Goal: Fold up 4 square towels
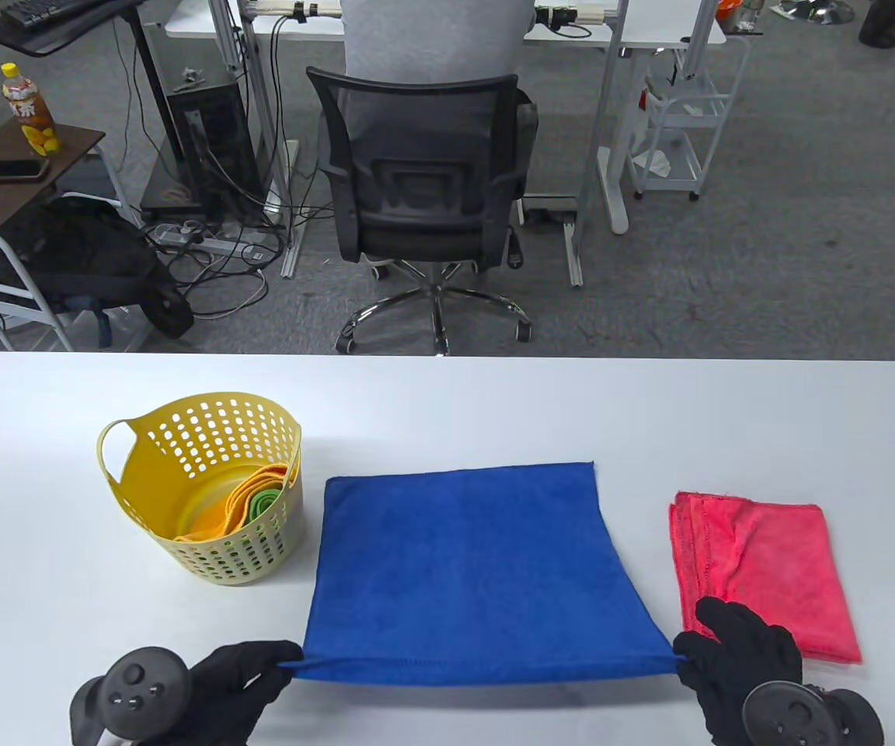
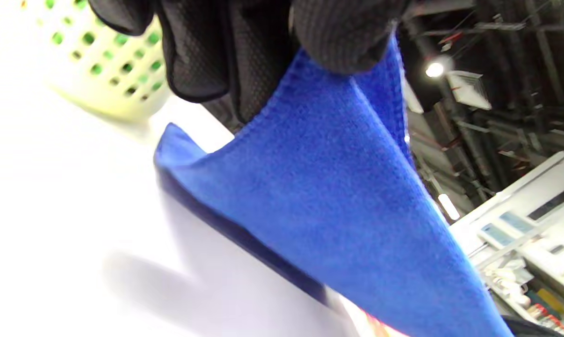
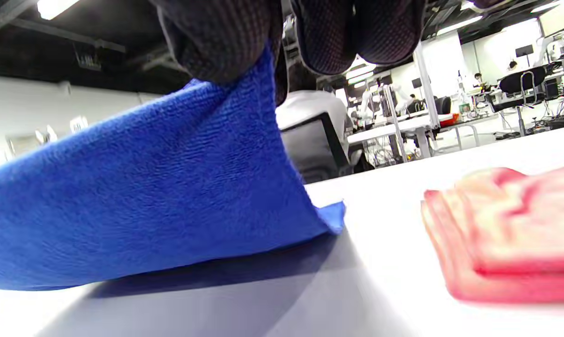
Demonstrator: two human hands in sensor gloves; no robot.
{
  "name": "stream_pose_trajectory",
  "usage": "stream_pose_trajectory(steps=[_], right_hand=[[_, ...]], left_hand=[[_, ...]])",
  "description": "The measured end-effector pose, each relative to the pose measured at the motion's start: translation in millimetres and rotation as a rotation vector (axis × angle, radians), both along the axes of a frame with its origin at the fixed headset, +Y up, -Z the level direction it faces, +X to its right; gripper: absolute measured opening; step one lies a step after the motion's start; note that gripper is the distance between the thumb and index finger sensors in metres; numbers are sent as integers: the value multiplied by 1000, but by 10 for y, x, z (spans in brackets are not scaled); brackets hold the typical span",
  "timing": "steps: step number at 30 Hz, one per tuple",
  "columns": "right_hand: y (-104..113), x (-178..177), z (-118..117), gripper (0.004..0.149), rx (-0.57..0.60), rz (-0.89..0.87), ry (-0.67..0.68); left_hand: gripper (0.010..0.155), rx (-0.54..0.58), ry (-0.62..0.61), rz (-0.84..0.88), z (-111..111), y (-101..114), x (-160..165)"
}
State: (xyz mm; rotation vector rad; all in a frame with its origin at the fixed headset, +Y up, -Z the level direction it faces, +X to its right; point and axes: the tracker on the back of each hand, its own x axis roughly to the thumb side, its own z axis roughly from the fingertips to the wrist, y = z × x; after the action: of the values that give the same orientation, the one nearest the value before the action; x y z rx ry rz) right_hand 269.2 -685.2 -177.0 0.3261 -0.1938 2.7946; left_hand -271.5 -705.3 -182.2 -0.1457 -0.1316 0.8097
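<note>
A blue towel [image 1: 471, 567] lies spread in the middle of the white table [image 1: 447, 404], its near edge lifted off the surface. My left hand [image 1: 261, 668] pinches its near left corner; the left wrist view shows the fingers [image 2: 343, 42] gripping the blue cloth [image 2: 338, 187]. My right hand [image 1: 715, 657] pinches the near right corner; the right wrist view shows the fingers [image 3: 226, 42] on the raised blue towel [image 3: 146, 196]. A folded red towel [image 1: 762, 571] lies to the right, also in the right wrist view [image 3: 511, 234]. Orange and green towels [image 1: 249, 505] sit in a yellow basket [image 1: 207, 451].
The yellow perforated basket stands left of the blue towel and shows in the left wrist view [image 2: 104, 70]. The table's far edge borders a floor with an office chair [image 1: 424, 186]. The red towel lies close beside my right hand.
</note>
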Motion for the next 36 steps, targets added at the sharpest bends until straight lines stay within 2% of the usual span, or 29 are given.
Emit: stream_pose_trajectory(steps=[2, 6, 10, 13, 16, 18, 20, 22, 23, 26, 28, 30, 31, 32, 33, 34, 36], right_hand=[[-74, -20, -41, 38, -25, 25, -18], [-121, -102, -327, 39, -85, 34, -36], [-132, -296, -852, 39, -103, 84, -74], [-220, -495, -1348, 39, -103, 141, -114], [-459, -666, -1845, 39, -113, 177, -178], [-686, -719, -2064, 39, -142, 214, -232], [-974, -736, -2221, 47, -280, 292, -287], [-1106, -713, -2242, 68, -449, 364, -315], [-1093, -681, -2210, 71, -437, 352, -308], [-918, -601, -2076, 70, -380, 301, -346], [-837, -560, -1947, 67, -468, 277, -379], [-940, -593, -1837, 65, -662, 263, -385], [-1004, -623, -1806, 68, -714, 260, -375], [-1039, -710, -1763, 71, -689, 282, -385], [-1040, -753, -1756, 65, -586, 337, -398], [-1056, -815, -1765, 55, -547, 308, -328], [-1090, -894, -1741, 49, -576, 209, -362]], left_hand=[[37, -11, 18, -35, -36, -46, 27], [37, -8, 94, -89, -247, -82, 57], [37, -44, 206, -133, -560, -199, 56], [37, -93, 290, -191, -827, -347, 78], [38, -112, 385, -259, -1052, -498, 119], [39, -133, 425, -303, -1157, -599, 160], [48, -168, 415, -350, -1232, -718, 199], [57, -202, 386, -321, -1219, -799, 209], [58, -181, 381, -300, -1192, -811, 217], [60, -144, 337, -313, -1156, -807, 195], [60, -136, 325, -303, -1153, -798, 162], [60, -143, 315, -272, -1163, -790, 136], [60, -147, 313, -259, -1164, -788, 133], [60, -150, 309, -247, -1163, -784, 132], [60, -149, 309, -248, -1162, -782, 132], [59, -141, 307, -254, -1150, -777, 137], [59, -125, 315, -263, -1128, -771, 147]])
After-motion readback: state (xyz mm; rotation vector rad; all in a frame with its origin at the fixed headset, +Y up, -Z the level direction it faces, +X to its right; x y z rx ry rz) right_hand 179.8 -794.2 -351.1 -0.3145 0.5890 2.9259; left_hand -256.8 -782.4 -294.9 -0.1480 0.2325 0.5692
